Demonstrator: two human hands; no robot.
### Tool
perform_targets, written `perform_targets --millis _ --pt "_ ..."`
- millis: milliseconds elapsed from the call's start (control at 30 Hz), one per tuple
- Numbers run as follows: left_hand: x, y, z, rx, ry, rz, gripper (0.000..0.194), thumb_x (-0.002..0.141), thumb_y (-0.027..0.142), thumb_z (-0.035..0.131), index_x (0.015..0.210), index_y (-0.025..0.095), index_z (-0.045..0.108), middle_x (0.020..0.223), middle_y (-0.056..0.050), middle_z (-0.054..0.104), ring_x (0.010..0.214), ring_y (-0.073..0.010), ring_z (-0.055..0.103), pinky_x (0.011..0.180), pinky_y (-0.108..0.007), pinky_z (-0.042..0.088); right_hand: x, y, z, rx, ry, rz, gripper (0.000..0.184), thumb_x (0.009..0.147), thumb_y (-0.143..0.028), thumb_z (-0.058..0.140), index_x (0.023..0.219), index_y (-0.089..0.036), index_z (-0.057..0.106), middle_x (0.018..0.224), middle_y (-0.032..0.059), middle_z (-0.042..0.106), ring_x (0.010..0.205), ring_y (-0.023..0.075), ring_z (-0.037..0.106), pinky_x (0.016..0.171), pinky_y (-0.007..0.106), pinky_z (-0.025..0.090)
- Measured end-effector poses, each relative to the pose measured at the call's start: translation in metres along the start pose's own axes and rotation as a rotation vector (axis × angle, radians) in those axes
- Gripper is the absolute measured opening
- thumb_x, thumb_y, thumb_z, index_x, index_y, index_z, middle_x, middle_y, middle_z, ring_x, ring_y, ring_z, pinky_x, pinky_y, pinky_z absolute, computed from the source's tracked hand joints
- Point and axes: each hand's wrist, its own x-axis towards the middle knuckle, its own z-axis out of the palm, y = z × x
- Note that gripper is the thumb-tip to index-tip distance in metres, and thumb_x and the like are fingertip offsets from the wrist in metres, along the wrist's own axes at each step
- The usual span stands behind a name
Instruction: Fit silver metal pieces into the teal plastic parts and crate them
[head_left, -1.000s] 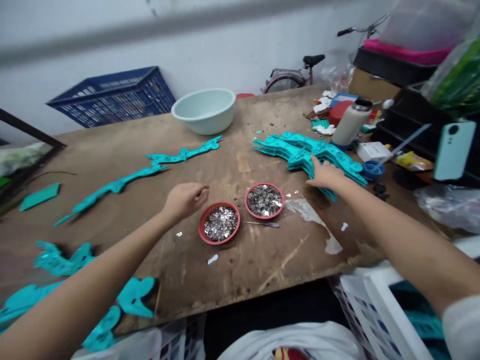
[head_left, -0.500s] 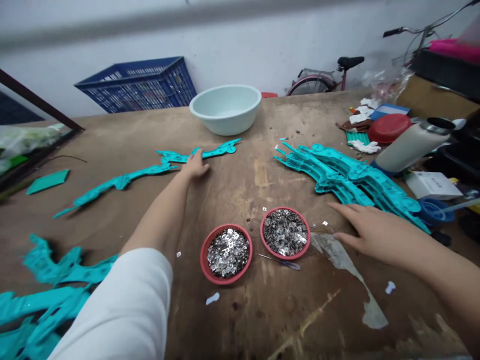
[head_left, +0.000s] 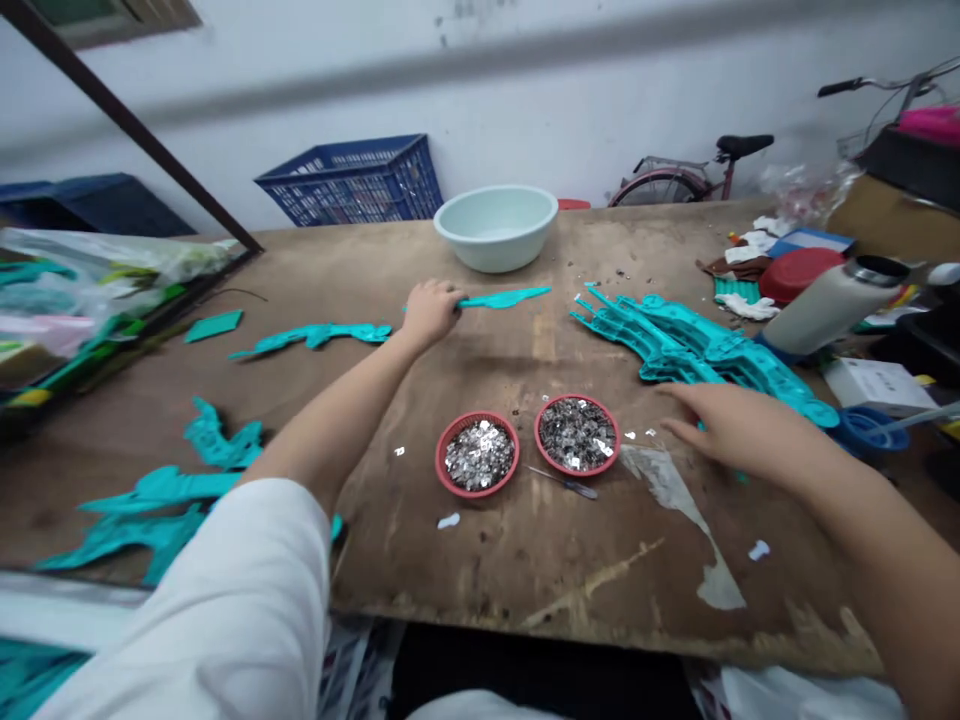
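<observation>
My left hand (head_left: 435,312) is closed around a long turquoise plastic part (head_left: 506,298), lifted above the table, with its pointed end sticking out to the right. Another turquoise part (head_left: 311,337) lies to the left of that hand. Over on the right, my right hand (head_left: 712,420) hovers with thumb and fingers apart, holding nothing, just in front of a pile of turquoise parts (head_left: 675,345). Between my arms stand two red baskets, the left basket (head_left: 441,478) and the right basket (head_left: 539,452), both full of small metal clips. A small screwdriver (head_left: 577,487) lies by them.
A pale green basin (head_left: 495,255) stands at the back edge, with a blue crate (head_left: 352,185) behind the table. At the right are a bottle (head_left: 832,305), a white box (head_left: 874,388) and a red lid (head_left: 801,275). More turquoise parts (head_left: 161,490) lie at the left.
My left hand has closed on the turquoise part and raised it off the table. My right hand stays near the right pile. The view has turned left and tilted, now showing the table's front edge.
</observation>
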Motion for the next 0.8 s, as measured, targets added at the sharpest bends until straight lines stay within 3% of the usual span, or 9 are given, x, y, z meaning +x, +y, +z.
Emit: perform_targets --millis 100,167,233,300,367,467,567,700,800 --pt "-0.046 0.011 -0.048 -0.034 0.045 0.322 0.047 0.117 0.031 0.061 0.155 0.029 0.089 0.157 -0.02 0.079 0.153 -0.0413 0.064 0.128 -0.06 0.05 -0.005 -0.013 -0.006 -0.021 0.336 -0.047 0.07 0.121 -0.048 0.049 0.185 -0.023 0.064 0.169 0.0241 0.071 0.154 0.0452 0.07 0.129 0.059 0.059" --pt "-0.086 0.027 -0.072 -0.048 0.009 0.559 0.044 0.123 0.03 0.059 0.154 0.034 0.09 0.161 -0.016 0.081 0.159 -0.0391 0.065 0.134 -0.062 0.051 -0.009 -0.027 -0.003 -0.03 0.495 -0.106 0.078 0.119 -0.056 0.061 0.191 -0.026 0.055 0.187 0.0229 0.056 0.175 0.0453 0.051 0.145 0.061 0.045" --pt "-0.129 0.052 -0.086 -0.062 -0.045 0.733 0.045 0.129 0.03 0.053 0.157 0.038 0.088 0.165 -0.011 0.082 0.166 -0.0346 0.065 0.14 -0.061 0.052 -0.014 -0.045 0.004 -0.067 0.549 -0.216 0.097 0.107 -0.062 0.085 0.193 -0.032 0.051 0.2 0.0179 0.039 0.189 0.0477 0.028 0.153 0.068 0.027" --pt "-0.171 0.081 -0.092 -0.09 -0.044 0.939 0.042 0.131 0.033 0.056 0.157 0.04 0.088 0.162 -0.008 0.084 0.164 -0.0296 0.07 0.143 -0.057 0.056 -0.019 -0.065 0.011 -0.098 0.558 -0.375 0.107 0.098 -0.059 0.098 0.191 -0.033 0.053 0.205 0.0165 0.031 0.192 0.0514 0.017 0.153 0.076 0.017" --pt "-0.208 0.108 -0.092 -0.088 0.06 1.186 0.035 0.13 0.035 0.064 0.152 0.04 0.091 0.155 -0.005 0.088 0.156 -0.0257 0.078 0.142 -0.048 0.061 -0.024 -0.084 0.012 -0.104 0.496 -0.515 0.091 0.101 -0.046 0.096 0.184 -0.028 0.062 0.196 0.0221 0.047 0.186 0.0534 0.035 0.148 0.074 0.029" --pt "-0.248 0.125 -0.083 -0.006 0.329 1.386 0.03 0.128 0.037 0.071 0.15 0.043 0.091 0.158 0.0 0.087 0.153 -0.0223 0.08 0.142 -0.041 0.061 -0.036 -0.104 0.001 -0.13 0.188 -0.553 0.045 0.108 -0.032 0.082 0.151 -0.02 0.083 0.15 0.022 0.085 0.145 0.0449 0.078 0.115 0.049 0.058" --pt "-0.26 0.102 -0.066 0.075 0.41 1.253 0.039 0.127 0.031 0.071 0.162 0.044 0.083 0.172 0.0 0.079 0.163 -0.0238 0.073 0.143 -0.044 0.059 -0.051 -0.116 -0.006 -0.137 -0.083 -0.453 0.024 0.11 -0.033 0.078 0.128 -0.021 0.087 0.125 0.0165 0.091 0.116 0.0394 0.088 0.087 0.039 0.055" --pt "-0.233 0.031 -0.035 0.142 0.0 0.544 0.062 0.122 0.008 0.063 0.179 0.031 0.069 0.183 -0.012 0.069 0.176 -0.029 0.06 0.143 -0.049 0.056 -0.068 -0.131 0.018 -0.148 -0.212 -0.336 0.031 0.112 -0.036 0.078 0.131 -0.014 0.088 0.135 0.0232 0.089 0.123 0.0467 0.088 0.089 0.043 0.058" --pt "-0.198 -0.017 -0.011 0.198 -0.216 0.114 0.044 0.117 0.005 0.066 0.154 0.02 0.085 0.174 -0.02 0.073 0.174 -0.0347 0.061 0.138 -0.051 0.058 -0.071 -0.141 0.046 -0.154 -0.289 -0.281 0.037 0.112 -0.03 0.079 0.14 -0.006 0.087 0.145 0.029 0.086 0.137 0.0503 0.084 0.102 0.048 0.064"
